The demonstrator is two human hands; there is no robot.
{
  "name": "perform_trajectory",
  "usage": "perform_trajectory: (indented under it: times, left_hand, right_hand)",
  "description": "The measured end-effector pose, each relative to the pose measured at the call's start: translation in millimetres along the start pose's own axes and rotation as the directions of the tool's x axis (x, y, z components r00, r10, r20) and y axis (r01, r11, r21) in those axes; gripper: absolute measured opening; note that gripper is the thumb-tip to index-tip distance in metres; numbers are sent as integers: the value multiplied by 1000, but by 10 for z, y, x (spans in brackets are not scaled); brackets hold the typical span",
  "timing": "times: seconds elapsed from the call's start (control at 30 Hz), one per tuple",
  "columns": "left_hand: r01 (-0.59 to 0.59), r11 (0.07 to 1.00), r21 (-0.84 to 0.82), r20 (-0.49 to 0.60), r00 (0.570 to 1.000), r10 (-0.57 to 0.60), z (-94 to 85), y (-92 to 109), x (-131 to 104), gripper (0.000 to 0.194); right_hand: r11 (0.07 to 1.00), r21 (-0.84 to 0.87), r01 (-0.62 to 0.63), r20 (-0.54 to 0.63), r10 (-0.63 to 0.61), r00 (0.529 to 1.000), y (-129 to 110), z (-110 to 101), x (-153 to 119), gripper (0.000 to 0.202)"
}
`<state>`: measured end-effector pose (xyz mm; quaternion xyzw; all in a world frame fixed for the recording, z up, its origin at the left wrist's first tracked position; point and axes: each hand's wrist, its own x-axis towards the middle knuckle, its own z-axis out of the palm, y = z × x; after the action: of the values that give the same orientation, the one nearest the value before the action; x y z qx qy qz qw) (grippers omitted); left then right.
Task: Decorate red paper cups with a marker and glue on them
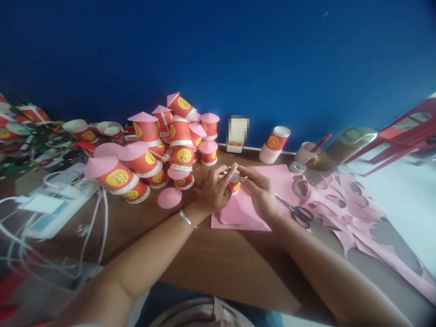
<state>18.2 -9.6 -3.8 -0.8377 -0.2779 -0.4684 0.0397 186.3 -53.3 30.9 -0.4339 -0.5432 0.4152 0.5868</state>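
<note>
A small red paper cup [235, 187] with a yellow emblem is between my two hands, over the pink paper sheets. My left hand [216, 188] is closed around its left side, thumb and fingers near the top. From the right, my right hand [257, 184] pinches at the cup's upper edge. A pale surface shows at the top between the fingers; I cannot make out what it is. Pink paper sheets [245, 213] lie flat beneath the hands. A pink paper disc [170, 198] rests left of my left wrist. Scissors [299, 214] lie beside my right forearm.
Several red cups with pink cone tops [184, 156] are piled at left. A power strip [56, 204] with white cables lies nearer. Pink paper offcuts [344, 200] spread at right. Along the blue wall stand stacked cups [274, 144], a white cup [305, 152] and a bottle [344, 146].
</note>
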Motion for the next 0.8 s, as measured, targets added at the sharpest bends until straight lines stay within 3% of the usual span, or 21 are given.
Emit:
perform_trajectory:
  times: [0.13, 0.27, 0.6, 0.7, 0.8]
  left_hand:
    - [-63, 994, 93, -22, 998, 66, 20, -25, 6, 71]
    - [-148, 973, 179, -60, 985, 161, 52, -28, 12, 75]
    - [-148, 968, 204, -59, 985, 163, 9, -23, 19, 73]
    - [-81, 988, 132, -99, 991, 94, -54, -29, 50, 70]
    - [128, 991, -29, -136, 982, -131, -41, -86, 38, 82]
  right_hand:
    - [979, 166, -116, 4, 117, 993, -16, 10, 34, 23]
    - [948, 286, -138, -55, 160, 986, -36, 15, 70, 25]
    - [949, 281, -142, -41, 159, 986, -92, -17, 103, 37]
    - [969, 226, -99, -37, 110, 993, -134, -72, 128, 32]
    - [1000, -6, 21, -124, -22, 992, -139, -162, 197, 24]
